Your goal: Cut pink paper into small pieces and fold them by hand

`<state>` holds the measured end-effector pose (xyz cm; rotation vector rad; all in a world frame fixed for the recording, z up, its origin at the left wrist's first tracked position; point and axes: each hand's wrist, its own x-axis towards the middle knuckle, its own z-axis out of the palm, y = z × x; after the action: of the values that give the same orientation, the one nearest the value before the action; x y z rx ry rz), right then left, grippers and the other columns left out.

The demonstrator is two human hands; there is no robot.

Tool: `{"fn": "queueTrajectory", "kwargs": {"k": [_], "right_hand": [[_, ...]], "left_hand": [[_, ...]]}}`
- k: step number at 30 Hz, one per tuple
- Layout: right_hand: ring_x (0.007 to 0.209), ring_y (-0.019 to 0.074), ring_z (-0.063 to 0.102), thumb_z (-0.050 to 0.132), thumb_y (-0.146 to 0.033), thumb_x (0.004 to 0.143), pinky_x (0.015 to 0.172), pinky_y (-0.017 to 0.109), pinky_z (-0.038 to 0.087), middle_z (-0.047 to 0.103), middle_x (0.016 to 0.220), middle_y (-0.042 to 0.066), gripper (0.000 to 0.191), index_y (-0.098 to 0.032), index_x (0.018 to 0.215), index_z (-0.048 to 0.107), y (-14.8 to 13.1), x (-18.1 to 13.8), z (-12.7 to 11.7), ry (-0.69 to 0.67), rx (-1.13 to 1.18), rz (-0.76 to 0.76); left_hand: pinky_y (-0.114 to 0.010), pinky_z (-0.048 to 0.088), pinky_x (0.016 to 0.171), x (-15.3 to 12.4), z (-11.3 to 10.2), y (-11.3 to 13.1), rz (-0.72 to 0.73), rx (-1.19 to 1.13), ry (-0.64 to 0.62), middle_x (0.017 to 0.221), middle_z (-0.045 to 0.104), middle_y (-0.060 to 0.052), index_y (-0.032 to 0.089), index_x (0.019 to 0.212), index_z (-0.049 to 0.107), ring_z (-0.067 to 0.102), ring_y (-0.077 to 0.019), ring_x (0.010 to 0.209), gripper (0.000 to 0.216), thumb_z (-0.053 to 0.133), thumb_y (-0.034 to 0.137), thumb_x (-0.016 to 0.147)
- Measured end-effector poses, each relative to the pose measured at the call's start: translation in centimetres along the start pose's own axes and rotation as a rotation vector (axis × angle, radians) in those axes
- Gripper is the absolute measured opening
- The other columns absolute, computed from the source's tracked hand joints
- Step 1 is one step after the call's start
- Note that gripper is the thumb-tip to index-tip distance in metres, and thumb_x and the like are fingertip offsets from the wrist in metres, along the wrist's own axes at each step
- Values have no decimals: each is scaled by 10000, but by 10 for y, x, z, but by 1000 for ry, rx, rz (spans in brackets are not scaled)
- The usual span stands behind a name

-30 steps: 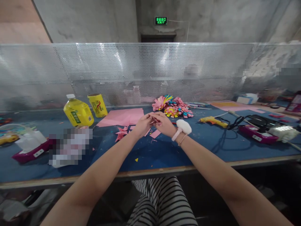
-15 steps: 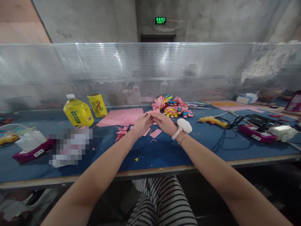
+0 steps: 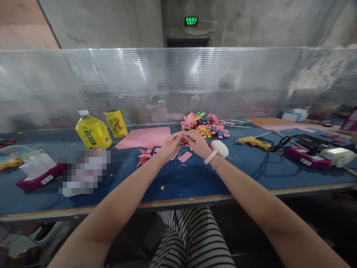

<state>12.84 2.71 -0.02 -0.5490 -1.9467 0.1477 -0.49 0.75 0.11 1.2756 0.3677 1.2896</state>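
My left hand (image 3: 170, 146) and my right hand (image 3: 198, 143) meet over the middle of the table, fingertips pinched together. Between them is a small piece of pink paper (image 3: 179, 133), mostly hidden by the fingers. Under and beside the hands lie small cut pink pieces (image 3: 185, 156) and a bundle of pointed pink paper shapes (image 3: 144, 156). Behind my left hand are flat pink paper sheets (image 3: 141, 137). Fringed paper flowers (image 3: 212, 127) in pink, yellow and blue are heaped just beyond my right hand. A white fluffy band (image 3: 219, 149) circles my right wrist.
At left stand a yellow liquid bottle (image 3: 93, 131), a yellow canister (image 3: 116, 124) and a purple power strip (image 3: 41, 178). To the right lie a yellow glue gun (image 3: 253, 143), black cables and another purple power strip (image 3: 306, 158). A perforated metal screen (image 3: 139, 85) runs along the back.
The pink paper between my fingers shows less than before, as the fingers have closed further over it. Both hands stay in nearly the same place.
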Motion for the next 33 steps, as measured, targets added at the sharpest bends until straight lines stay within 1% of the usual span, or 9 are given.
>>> {"fn": "queueTrajectory", "kwargs": {"k": [4, 6, 11, 15, 18, 22, 29, 33], "right_hand": [[817, 150, 536, 468, -212, 793, 757, 305, 423, 605, 836, 50, 153, -179, 849, 607, -3, -1, -2, 37, -15, 111], [809, 150, 542, 482, -231, 784, 743, 298, 428, 608, 837, 52, 146, -174, 840, 605, -4, -2, -3, 43, -7, 135], [815, 148, 545, 496, -220, 776, 758, 300, 427, 616, 833, 57, 140, -166, 821, 617, -5, -2, -2, 36, 9, 95], [825, 146, 538, 487, -178, 776, 765, 305, 424, 612, 833, 48, 160, -188, 828, 639, -4, -2, -2, 27, 13, 56], [800, 144, 530, 495, -161, 770, 741, 303, 426, 594, 802, 39, 173, -204, 819, 655, -4, -1, -3, -3, 1, 55], [792, 143, 522, 498, -158, 772, 739, 304, 423, 581, 777, 41, 176, -202, 809, 665, -5, -1, -4, -1, -1, 66], [784, 133, 526, 503, -131, 763, 732, 292, 428, 577, 786, 37, 176, -203, 804, 658, -7, -1, -3, 8, 14, 69], [791, 137, 524, 502, -134, 764, 737, 295, 430, 579, 780, 35, 168, -200, 801, 652, -7, 0, -4, 1, 13, 73]], "left_hand": [[-335, 400, 852, 0, 0, 1, 9, 24, 2, 865, 628, -66, 133, 813, 619, 569, -136, 829, 184, 554, 289, 738], [-336, 403, 848, -1, 0, 1, 7, 27, 5, 850, 629, -65, 131, 773, 618, 573, -135, 818, 183, 554, 298, 737], [-326, 411, 834, -1, 2, 2, -14, 30, 42, 857, 632, -61, 139, 825, 619, 574, -135, 820, 185, 566, 287, 727], [-320, 411, 829, 0, 1, 1, -21, 19, 32, 899, 630, -71, 141, 864, 618, 571, -136, 834, 200, 551, 283, 740], [-324, 402, 842, 0, 1, 0, -35, 1, 33, 925, 629, -77, 142, 882, 620, 572, -136, 839, 209, 538, 281, 751], [-326, 392, 856, 0, 2, 2, -62, -17, 29, 956, 627, -80, 149, 900, 621, 571, -135, 845, 202, 529, 260, 758], [-315, 398, 826, 0, 1, 3, -63, -14, 23, 869, 632, -65, 148, 863, 619, 570, -129, 803, 181, 507, 257, 772], [-311, 394, 825, 0, -1, 2, -65, -17, 11, 878, 627, -68, 147, 877, 616, 566, -127, 801, 189, 494, 252, 779]]}}
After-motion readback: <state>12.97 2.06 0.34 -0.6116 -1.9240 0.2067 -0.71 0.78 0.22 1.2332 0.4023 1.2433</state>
